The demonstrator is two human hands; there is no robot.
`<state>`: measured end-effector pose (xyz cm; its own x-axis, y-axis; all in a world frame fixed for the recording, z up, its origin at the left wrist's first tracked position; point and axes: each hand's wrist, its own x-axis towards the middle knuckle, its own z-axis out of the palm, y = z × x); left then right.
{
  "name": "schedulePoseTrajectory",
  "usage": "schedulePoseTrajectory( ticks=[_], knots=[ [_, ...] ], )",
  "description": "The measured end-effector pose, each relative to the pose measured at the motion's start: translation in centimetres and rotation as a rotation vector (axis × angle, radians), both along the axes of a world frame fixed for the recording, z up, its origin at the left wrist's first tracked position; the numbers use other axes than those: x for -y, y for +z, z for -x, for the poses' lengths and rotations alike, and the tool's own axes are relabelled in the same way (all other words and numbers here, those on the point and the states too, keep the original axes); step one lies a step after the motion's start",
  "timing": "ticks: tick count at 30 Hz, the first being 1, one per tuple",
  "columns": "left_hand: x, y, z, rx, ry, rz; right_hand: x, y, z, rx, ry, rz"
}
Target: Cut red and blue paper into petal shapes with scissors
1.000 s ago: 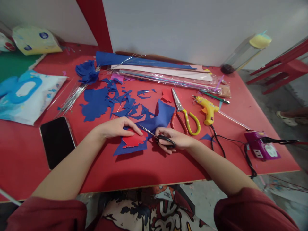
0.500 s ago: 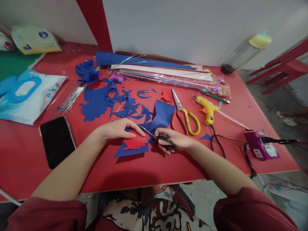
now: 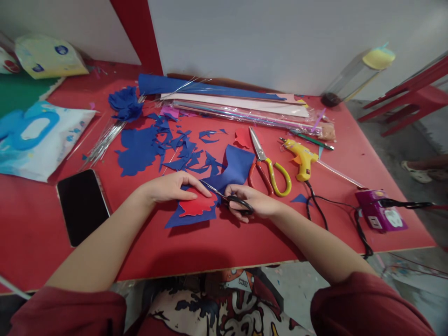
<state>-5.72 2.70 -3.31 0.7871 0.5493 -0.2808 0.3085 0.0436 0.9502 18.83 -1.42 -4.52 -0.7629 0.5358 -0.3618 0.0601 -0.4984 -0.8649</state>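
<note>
Cutting: left hand (image 3: 172,186), loosely spread, presses red cutout (image 3: 196,207) onto blue sheet (image 3: 205,218); right hand (image 3: 252,199), curled, grips black-handled scissors (image 3: 230,199); outline-following likely needed next.

Mid-frame, the red wavy-edged flat cutout (image 3: 198,206) lies on the blue flat sheet (image 3: 238,169) over the red counter (image 3: 157,252), under the left hand's fingers (image 3: 199,185). Just right of it, the right hand's fingers (image 3: 235,189) hold the black-handled metal scissors (image 3: 241,201). Behind lie jagged blue scraps (image 3: 186,153). Right of the sheet come the red-and-yellow-handled metal scissors (image 3: 259,149), then the yellow plastic glue gun (image 3: 305,163); the purple box (image 3: 383,212) lies farther right, toward the lower right. At left, the black rectangular phone (image 3: 84,205) lies before the white-and-blue plastic packet (image 3: 66,142). The long blue roll (image 3: 196,87) lies at upper centre, along the back.
</note>
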Motion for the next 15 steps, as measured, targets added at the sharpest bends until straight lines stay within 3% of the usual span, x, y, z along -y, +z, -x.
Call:
schedulePoseTrajectory(
  ticks=[15],
  knots=[
    [0.23, -0.21, -0.32, -0.020, -0.046, 0.039, 0.12, -0.10, 0.16, -0.042, 0.024, 0.046]
  ],
)
